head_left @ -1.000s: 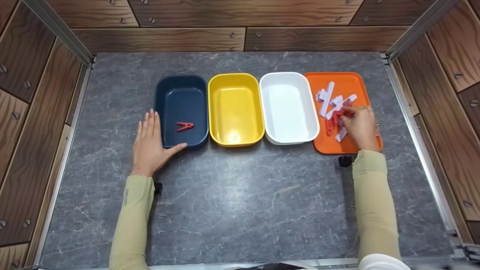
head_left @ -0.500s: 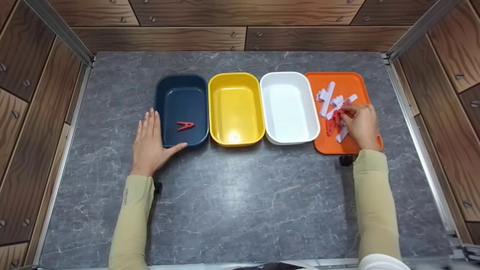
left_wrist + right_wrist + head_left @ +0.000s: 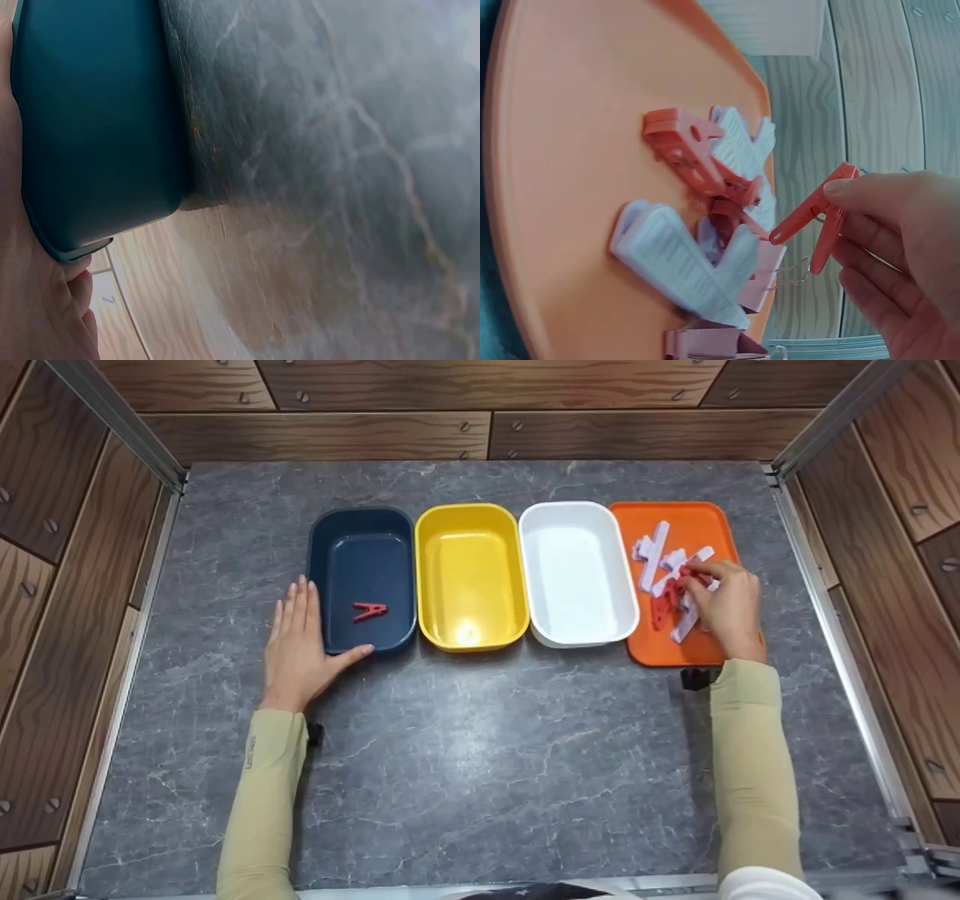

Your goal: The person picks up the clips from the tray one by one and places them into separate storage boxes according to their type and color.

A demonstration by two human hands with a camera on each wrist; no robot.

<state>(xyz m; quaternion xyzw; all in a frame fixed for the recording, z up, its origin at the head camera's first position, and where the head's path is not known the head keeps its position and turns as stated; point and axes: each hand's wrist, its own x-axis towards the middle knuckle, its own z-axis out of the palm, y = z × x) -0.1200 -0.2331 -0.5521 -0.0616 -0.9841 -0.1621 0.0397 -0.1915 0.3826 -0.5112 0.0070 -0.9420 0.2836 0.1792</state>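
My right hand (image 3: 729,604) pinches a red clothespin (image 3: 802,217) between thumb and fingers, above the orange tray (image 3: 652,649). On that tray lie more red clothespins (image 3: 679,150) and several pale lilac clips (image 3: 667,255), heaped together. Pinkish clips with wire handles (image 3: 769,277) show in the right wrist view, partly covered by the heap. My left hand (image 3: 292,649) rests against the left side of the dark blue bin (image 3: 364,562), fingers straight, thumb along its near rim. Inside this bin lies one red clothespin (image 3: 379,608).
A yellow bin (image 3: 472,577) and a white bin (image 3: 577,577) stand in a row between the blue bin and the tray. All are on a grey marbled table (image 3: 465,765), with wood-patterned panels (image 3: 315,435) around it.
The right hand has shifted slightly right, away from the heap, with the red clothespin between its fingers. The left hand has stayed at the blue bin.
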